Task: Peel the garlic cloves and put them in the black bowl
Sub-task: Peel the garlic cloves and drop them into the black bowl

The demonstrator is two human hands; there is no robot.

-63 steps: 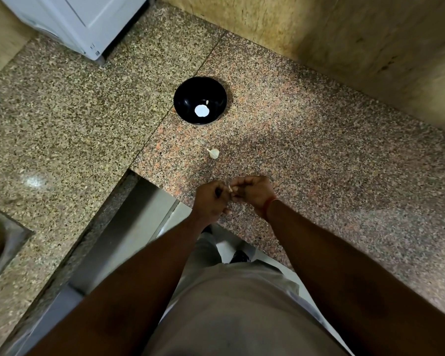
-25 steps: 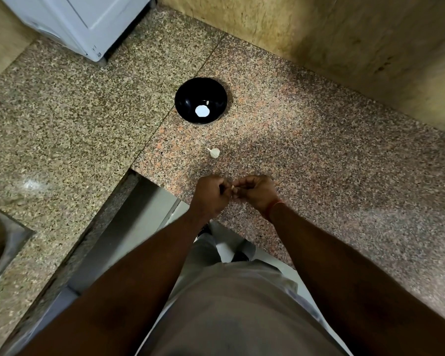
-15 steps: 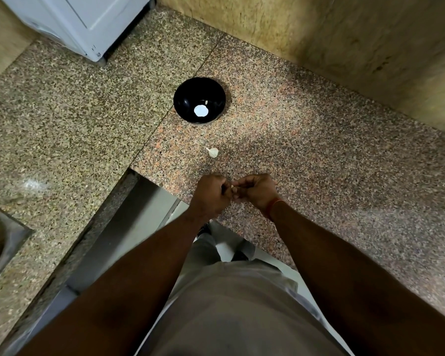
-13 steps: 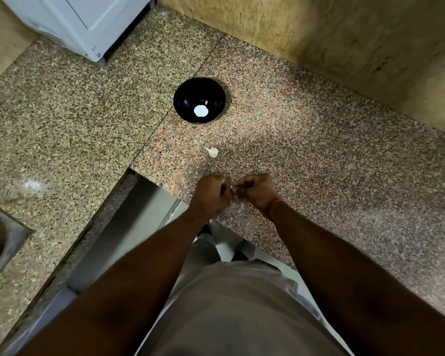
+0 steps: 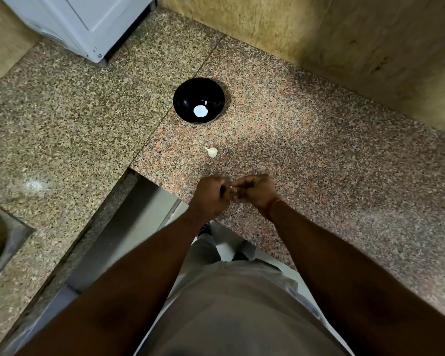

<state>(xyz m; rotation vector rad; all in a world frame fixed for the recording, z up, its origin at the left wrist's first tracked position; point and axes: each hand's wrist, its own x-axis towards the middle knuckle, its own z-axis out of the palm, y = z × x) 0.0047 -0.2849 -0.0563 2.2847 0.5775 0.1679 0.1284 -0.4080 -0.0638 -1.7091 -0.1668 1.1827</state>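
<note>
both hands (image 5: 231, 194) pinch one garlic clove (image 5: 231, 187) together.

Dim overhead light, bowl (image 5: 183, 98) glare, bowed edges.

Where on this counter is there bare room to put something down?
The granite counter is bare between the black bowl, the wall and the right hand, and left of the bowl toward the white appliance. It is crowded only in the strip from the bowl past the loose garlic clove to both hands.
</note>
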